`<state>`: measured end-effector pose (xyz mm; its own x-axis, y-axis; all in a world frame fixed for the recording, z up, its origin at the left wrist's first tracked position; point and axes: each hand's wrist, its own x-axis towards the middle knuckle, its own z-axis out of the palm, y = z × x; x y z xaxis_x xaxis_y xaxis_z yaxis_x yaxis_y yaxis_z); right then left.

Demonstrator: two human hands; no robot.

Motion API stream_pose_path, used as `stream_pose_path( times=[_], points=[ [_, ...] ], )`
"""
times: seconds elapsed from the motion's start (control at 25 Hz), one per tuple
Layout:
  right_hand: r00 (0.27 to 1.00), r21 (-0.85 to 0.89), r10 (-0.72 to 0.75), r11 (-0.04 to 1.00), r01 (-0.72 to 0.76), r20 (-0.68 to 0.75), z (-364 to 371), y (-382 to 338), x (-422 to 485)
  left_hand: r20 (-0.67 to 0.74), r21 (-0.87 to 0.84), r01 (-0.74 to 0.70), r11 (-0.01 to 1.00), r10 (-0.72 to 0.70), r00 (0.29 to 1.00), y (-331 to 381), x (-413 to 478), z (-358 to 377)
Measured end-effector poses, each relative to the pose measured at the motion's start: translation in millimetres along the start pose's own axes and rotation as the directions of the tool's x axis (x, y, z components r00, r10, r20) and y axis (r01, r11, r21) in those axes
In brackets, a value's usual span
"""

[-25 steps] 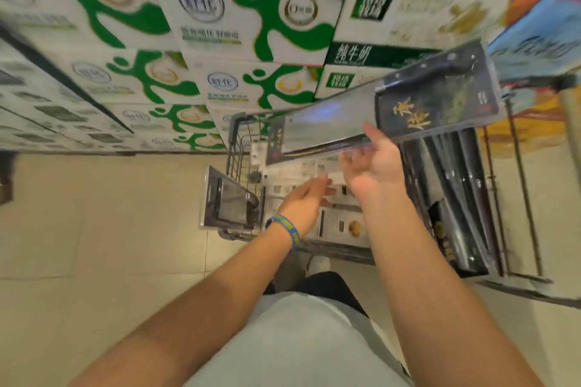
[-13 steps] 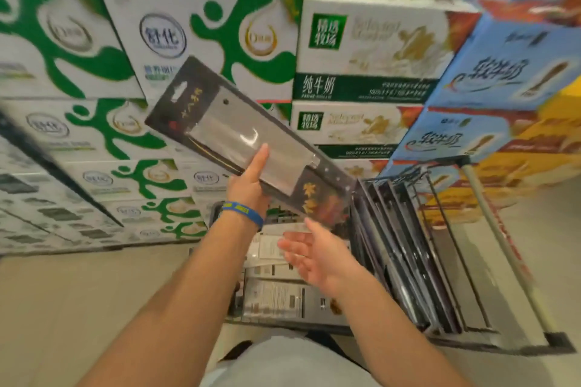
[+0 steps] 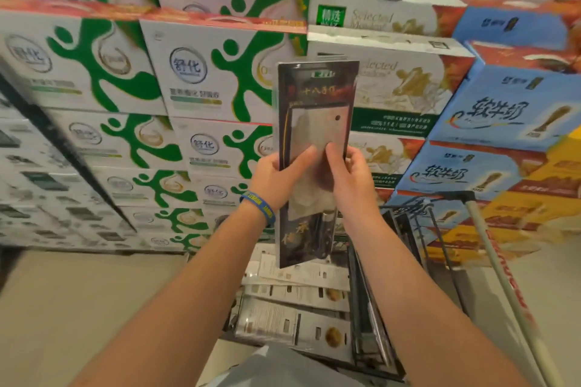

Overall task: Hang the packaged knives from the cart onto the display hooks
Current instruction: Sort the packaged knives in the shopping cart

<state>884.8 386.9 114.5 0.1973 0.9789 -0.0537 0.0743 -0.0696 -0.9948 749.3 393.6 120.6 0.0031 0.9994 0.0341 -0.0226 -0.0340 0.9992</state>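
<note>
**Knife pack upright in both hands, above the cart**

On my feed, the knife pack [image 3: 316, 122] stands nearly upright in the middle of the view, lifted clear of the cart [image 3: 452, 195]. Its printed dark face is toward me. The broad pale blade shows through the clear window, with the handle pointing down.

My left hand [image 3: 276, 181] grips the pack's left edge at about mid-height. The thumb lies across the front and the fingers are hidden behind. The right hand [image 3: 352, 181] grips the right edge at the same height, thumb also on the front. Both hands are clamped on the pack, and the two thumb tips lie close together over the blade. A blue wristband [image 3: 259, 207] sits on the left wrist.

Below the hands, the cart holds more stock. Flat packs [image 3: 295, 292] lie face down in overlapping rows, their pale backs showing. Dark packs [image 3: 371, 308] stand on edge along the cart's right side. The bottom end of the held pack overlaps the far end of the cart in my view, but it touches nothing there.

Behind everything is a wall of stacked cartons [image 3: 125, 72], green and white on the left, cream in the middle and blue on the right. A tan floor [image 3: 78, 308] shows at lower left. The picture is blurred towards its edges.
</note>
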Motion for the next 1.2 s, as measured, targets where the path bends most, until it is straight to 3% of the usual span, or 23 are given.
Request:
stream_pose_path(
  times=[0.16,0.28,0.36,0.44,0.48,0.56,0.64,0.72,0.8,0.84,0.92,1.0,1.08,1.12,1.2],
  points=[
    [0.988,-0.051,0.047,0.998,-0.04,0.144,24,16,2,0.041,0.08,-0.002,0.997,-0.001,0.999,2,-3,-29],
    [0.936,-0.145,0.221,0.972,-0.187,0.273,66,45,-4,0.117,0.057,0.204,0.977,-0.209,0.971,-22,-21,-63],
    [0.82,-0.108,0.458,0.887,-0.45,0.344,90,65,-18,0.177,0.086,0.352,0.932,-0.362,0.915,-42,-44,-70],
    [0.709,-0.066,0.558,0.804,-0.591,0.431,107,88,-34,0.141,0.146,0.483,0.864,-0.501,0.854,-63,-63,-76],
    [0.68,-0.057,0.588,0.773,-0.632,0.438,113,101,-41,0.121,0.081,0.575,0.814,-0.58,0.805,-73,-73,-82],
    [0.662,-0.11,0.631,0.752,-0.65,0.404,126,128,-56,0.13,-0.165,0.689,0.705,-0.677,0.724,-96,-83,-103],
    [0.638,-0.232,0.642,0.758,-0.609,0.424,139,151,-76,0.142,-0.274,0.731,0.625,-0.726,0.673,-119,-89,-124],
    [0.604,-0.282,0.659,0.745,-0.604,0.447,154,171,-95,0.059,-0.206,0.762,0.614,-0.769,0.636,-135,-91,-131],
    [0.622,-0.217,0.654,0.744,-0.632,0.43,170,190,-100,-0.1,0.004,0.792,0.611,-0.787,0.608,-149,-90,-129],
    [0.61,-0.158,0.693,0.701,-0.696,0.385,179,196,-99,-0.189,0.185,0.779,0.599,-0.757,0.626,-154,-89,-128],
    [0.525,-0.06,0.789,0.569,-0.82,0.318,194,213,-99,-0.323,0.568,0.677,0.468,-0.63,0.706,-166,-86,-138],
    [0.531,-0.179,0.767,0.616,-0.767,0.36,210,232,-99,-0.343,0.791,0.529,0.306,-0.494,0.799,-178,-80,-156],
    [0.512,-0.176,0.734,0.633,-0.754,0.447,223,255,-110,-0.274,0.914,0.369,0.171,-0.412,0.869,-188,-81,-164],
    [0.481,-0.081,0.74,0.579,-0.812,0.47,226,259,-112,-0.205,0.961,0.257,0.105,-0.358,0.911,-196,-82,-162],
    [0.545,-0.053,0.693,0.64,-0.767,0.471,221,274,-121,-0.01,1.0,0.015,0.013,-0.315,0.949,-216,-82,-147]
  ],
)
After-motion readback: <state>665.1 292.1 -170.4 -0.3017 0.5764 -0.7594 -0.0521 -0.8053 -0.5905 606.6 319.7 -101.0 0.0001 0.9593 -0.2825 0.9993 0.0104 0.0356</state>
